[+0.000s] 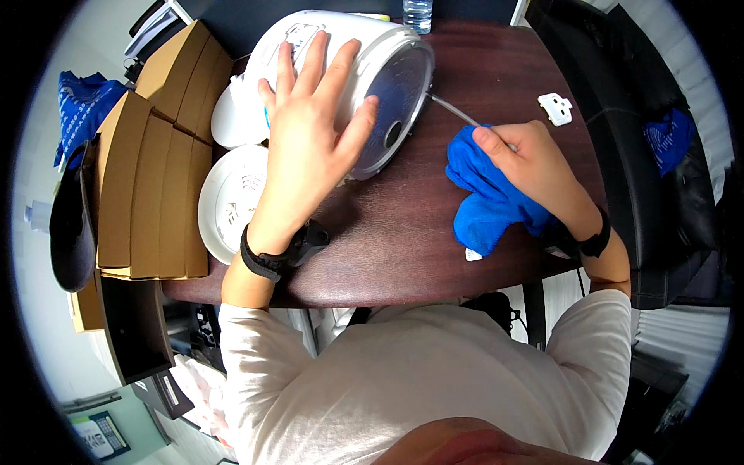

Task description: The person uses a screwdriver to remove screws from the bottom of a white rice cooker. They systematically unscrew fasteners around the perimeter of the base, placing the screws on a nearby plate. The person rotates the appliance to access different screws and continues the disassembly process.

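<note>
Fingers fanned wide, left hand [304, 128] lies palm-down, pointing to twelve, on the white tub [372, 45] at eleven o'clock, its long axis running ten-to-four, round end facing four; right hand [531, 159], at two, clutches blue cloth [487, 221].

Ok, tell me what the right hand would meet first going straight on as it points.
Beyond the blue cloth it holds, the right hand would probably meet the white bucket, though depth is hard to judge.
</note>
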`<action>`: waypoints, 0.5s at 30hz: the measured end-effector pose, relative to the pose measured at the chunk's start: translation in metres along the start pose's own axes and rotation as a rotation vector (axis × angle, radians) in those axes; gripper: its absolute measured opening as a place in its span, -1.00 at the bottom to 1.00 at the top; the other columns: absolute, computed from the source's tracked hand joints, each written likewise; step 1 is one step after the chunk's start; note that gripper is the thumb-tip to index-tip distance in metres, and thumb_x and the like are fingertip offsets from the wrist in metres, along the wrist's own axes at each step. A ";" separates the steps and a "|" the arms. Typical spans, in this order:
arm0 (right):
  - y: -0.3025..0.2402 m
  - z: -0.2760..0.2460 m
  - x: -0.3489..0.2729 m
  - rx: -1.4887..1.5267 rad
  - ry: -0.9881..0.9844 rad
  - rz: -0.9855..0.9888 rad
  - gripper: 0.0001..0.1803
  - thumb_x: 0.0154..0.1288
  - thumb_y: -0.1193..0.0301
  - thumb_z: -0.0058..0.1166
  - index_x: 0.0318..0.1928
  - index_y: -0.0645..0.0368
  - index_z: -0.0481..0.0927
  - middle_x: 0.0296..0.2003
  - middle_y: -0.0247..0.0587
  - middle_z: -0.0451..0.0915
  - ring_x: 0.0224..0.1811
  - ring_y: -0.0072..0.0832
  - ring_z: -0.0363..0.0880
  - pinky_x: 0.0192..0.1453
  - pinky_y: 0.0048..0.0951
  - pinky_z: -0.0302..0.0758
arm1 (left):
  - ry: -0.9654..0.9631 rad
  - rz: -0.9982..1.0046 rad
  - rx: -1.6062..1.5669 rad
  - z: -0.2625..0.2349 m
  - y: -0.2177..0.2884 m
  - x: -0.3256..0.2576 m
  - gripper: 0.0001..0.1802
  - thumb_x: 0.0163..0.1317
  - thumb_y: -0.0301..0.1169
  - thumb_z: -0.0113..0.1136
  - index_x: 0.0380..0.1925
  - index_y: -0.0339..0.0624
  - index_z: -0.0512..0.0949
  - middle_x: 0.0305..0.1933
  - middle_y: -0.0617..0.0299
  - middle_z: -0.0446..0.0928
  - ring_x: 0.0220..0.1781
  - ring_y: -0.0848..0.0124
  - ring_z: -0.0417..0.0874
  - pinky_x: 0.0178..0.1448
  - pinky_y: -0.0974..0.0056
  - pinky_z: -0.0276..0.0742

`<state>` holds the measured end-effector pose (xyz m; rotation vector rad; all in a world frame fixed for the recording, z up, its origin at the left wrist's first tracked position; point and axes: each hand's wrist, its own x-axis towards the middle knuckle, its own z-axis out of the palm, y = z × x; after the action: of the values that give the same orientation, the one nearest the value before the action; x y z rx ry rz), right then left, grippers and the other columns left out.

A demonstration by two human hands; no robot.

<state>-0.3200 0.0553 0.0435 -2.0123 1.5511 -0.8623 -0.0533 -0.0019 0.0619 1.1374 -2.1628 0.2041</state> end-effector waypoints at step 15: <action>0.005 -0.010 0.009 0.545 -0.027 0.150 -0.37 0.48 -0.09 -0.13 -0.58 0.17 0.44 -0.82 -0.44 0.31 -0.81 -0.66 0.30 -0.73 -0.60 0.19 | 0.082 0.064 -0.078 -0.020 -0.005 -0.019 -0.46 0.02 -0.24 0.45 -0.01 -0.25 0.57 0.26 -0.13 0.46 0.36 -0.25 0.35 0.44 -0.08 0.22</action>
<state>-0.3291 0.0459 0.0486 -1.4929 1.2573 -1.0535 -0.0322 0.0165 0.0647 0.9995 -2.1175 0.1903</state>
